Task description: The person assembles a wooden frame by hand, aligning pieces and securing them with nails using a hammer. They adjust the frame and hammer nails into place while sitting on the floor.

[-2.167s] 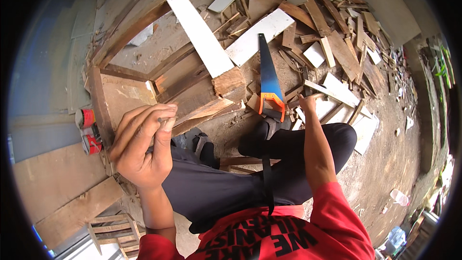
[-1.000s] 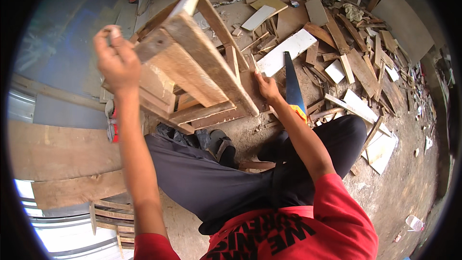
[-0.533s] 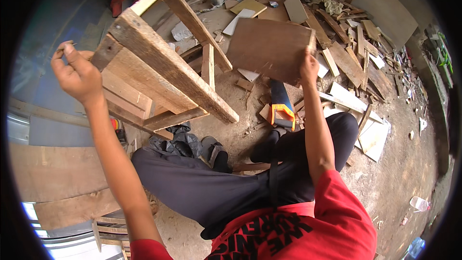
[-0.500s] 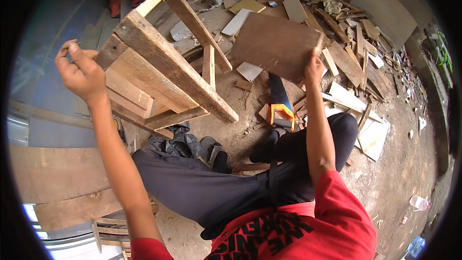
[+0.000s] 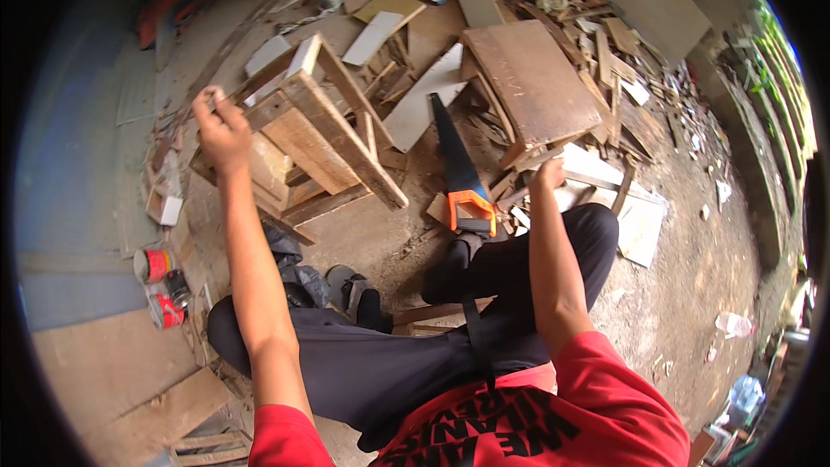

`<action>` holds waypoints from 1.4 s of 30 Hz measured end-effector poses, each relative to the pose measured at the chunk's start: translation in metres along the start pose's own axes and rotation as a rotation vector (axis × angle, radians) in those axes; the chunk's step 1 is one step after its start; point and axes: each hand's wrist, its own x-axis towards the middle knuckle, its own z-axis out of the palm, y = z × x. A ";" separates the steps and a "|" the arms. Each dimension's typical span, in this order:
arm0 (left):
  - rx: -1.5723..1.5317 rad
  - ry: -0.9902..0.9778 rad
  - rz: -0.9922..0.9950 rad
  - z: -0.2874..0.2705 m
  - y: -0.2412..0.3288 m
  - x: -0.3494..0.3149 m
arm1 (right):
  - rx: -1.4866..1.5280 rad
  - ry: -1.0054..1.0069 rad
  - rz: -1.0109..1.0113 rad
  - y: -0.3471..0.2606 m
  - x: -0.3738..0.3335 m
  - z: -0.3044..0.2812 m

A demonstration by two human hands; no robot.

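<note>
My left hand (image 5: pixel 226 134) is raised at the left, thumb and fingers pinched together; anything between them is too small to name. Close beside it stands a rough wooden stool frame (image 5: pixel 324 134), tilted, its legs and rails showing; whether the hand touches it I cannot tell. Closed fingers show on my right hand (image 5: pixel 546 175) at the near lower corner of a wooden piece with a brown board top (image 5: pixel 545 78). What this hand grips is hidden. Between the two wooden pieces lies a handsaw (image 5: pixel 467 177) with a dark blade and an orange handle.
Offcuts and boards (image 5: pixel 622 112) litter the floor at the back right. A white panel (image 5: pixel 640 225) lies right of my knee. Red cans (image 5: pixel 164 311) stand at the left. A black plastic bag (image 5: pixel 303 281) sits near my sandalled foot. Plastic bottles (image 5: pixel 745 398) lie far right.
The whole view has shifted. My right hand is now lower on the brown-topped piece, whose side shows. The saw blade, partly covered before, is in full view. The stool frame appears lower and smaller.
</note>
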 end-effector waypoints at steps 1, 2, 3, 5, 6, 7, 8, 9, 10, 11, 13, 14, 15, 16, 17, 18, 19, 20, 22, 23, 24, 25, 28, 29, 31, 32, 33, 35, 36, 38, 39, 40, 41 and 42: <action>-0.045 0.015 0.041 0.011 -0.003 0.003 | 0.022 -0.049 0.131 0.021 0.021 -0.003; -0.042 0.024 0.079 0.010 -0.014 -0.002 | 0.015 -0.101 0.233 0.034 0.008 -0.003; -0.015 0.015 0.052 0.013 -0.015 -0.010 | -0.021 -0.147 0.303 0.040 0.000 0.000; 0.041 -0.003 0.005 0.015 -0.012 -0.023 | -0.100 -0.213 0.404 0.057 -0.008 0.001; 0.045 -0.039 -0.024 0.015 -0.015 -0.038 | -0.134 -0.245 0.433 0.064 -0.012 0.004; 0.055 -0.072 -0.048 0.016 -0.022 -0.060 | -0.162 -0.277 0.453 0.070 -0.016 0.010; 0.079 -0.098 -0.071 0.013 -0.029 -0.075 | -0.185 -0.328 0.468 0.076 -0.021 0.017; 0.075 -0.063 -0.017 0.015 -0.024 -0.084 | -0.199 -0.384 0.483 0.087 -0.024 0.020; 0.088 -0.025 0.041 0.013 -0.014 -0.090 | -0.206 -0.470 0.503 0.095 -0.027 0.026; 0.118 -0.074 0.026 0.012 -0.003 -0.094 | -0.203 -0.557 0.524 0.105 -0.029 0.029; 0.028 -0.194 -0.061 0.036 0.034 -0.099 | -0.121 -0.549 0.600 0.151 0.058 0.025; -0.126 -0.236 -0.117 0.062 0.059 -0.093 | -0.029 -0.462 0.607 0.164 0.152 0.000; 0.018 -0.256 -0.145 0.029 0.034 -0.118 | -0.029 -0.522 0.666 0.164 0.058 0.030; 0.124 -0.238 -0.185 -0.013 0.017 -0.129 | -0.017 -0.570 0.686 0.116 -0.032 0.028; 0.158 -0.235 -0.154 -0.012 0.024 -0.125 | 0.032 -0.453 0.693 0.102 -0.026 0.023; 0.197 -0.232 -0.126 -0.011 0.027 -0.124 | 0.076 -0.343 0.696 0.094 -0.024 0.022; 0.171 -0.219 -0.138 -0.006 0.031 -0.126 | 0.129 -0.222 0.689 0.089 -0.012 0.019; 0.164 -0.237 -0.152 -0.004 0.036 -0.129 | 0.019 -0.324 0.586 0.090 -0.002 0.009; 0.126 -0.255 -0.177 -0.008 0.039 -0.151 | -0.016 -0.389 0.553 0.083 0.001 -0.001; 0.123 -0.280 -0.190 -0.012 0.041 -0.163 | 0.005 -0.405 0.565 0.080 0.001 -0.006; 0.088 -0.310 -0.205 -0.016 0.047 -0.171 | 0.032 -0.415 0.585 0.079 0.002 -0.011; 0.119 -0.352 -0.220 -0.017 0.053 -0.178 | 0.059 -0.431 0.608 0.077 0.003 -0.014; 0.159 -0.423 -0.209 -0.017 0.060 -0.185 | 0.149 -0.487 0.705 0.071 0.005 -0.027; 0.179 -0.453 -0.214 -0.018 0.058 -0.185 | 0.182 -0.500 0.742 0.070 0.005 -0.032; 0.224 -0.450 -0.203 -0.018 0.051 -0.177 | 0.257 -0.546 0.820 0.064 0.002 -0.037; 0.271 -0.459 -0.218 -0.015 0.051 -0.172 | 0.293 -0.568 0.861 0.060 0.000 -0.040; 0.315 -0.477 -0.228 -0.013 0.056 -0.166 | 0.332 -0.584 0.908 0.060 -0.002 -0.044; 0.337 -0.508 -0.258 -0.011 0.060 -0.159 | 0.402 -0.624 0.993 0.058 -0.006 -0.048; 0.353 -0.534 -0.269 -0.010 0.062 -0.157 | 0.436 -0.640 1.036 0.057 -0.006 -0.051; 0.384 -0.584 -0.289 -0.009 0.067 -0.154 | 0.501 -0.665 1.111 0.055 -0.008 -0.058; 0.357 -0.658 -0.347 -0.008 0.076 -0.153 | 0.533 -0.668 1.143 0.053 -0.007 -0.062; 0.335 -0.664 -0.327 -0.003 0.082 -0.156 | 0.569 -0.673 1.185 0.049 0.000 -0.065; 0.405 -0.655 -0.347 -0.027 0.063 -0.168 | 0.513 -0.670 1.200 0.033 -0.060 -0.063; 0.388 -0.660 -0.327 -0.024 0.069 -0.167 | 0.592 -0.703 1.185 0.031 -0.055 -0.068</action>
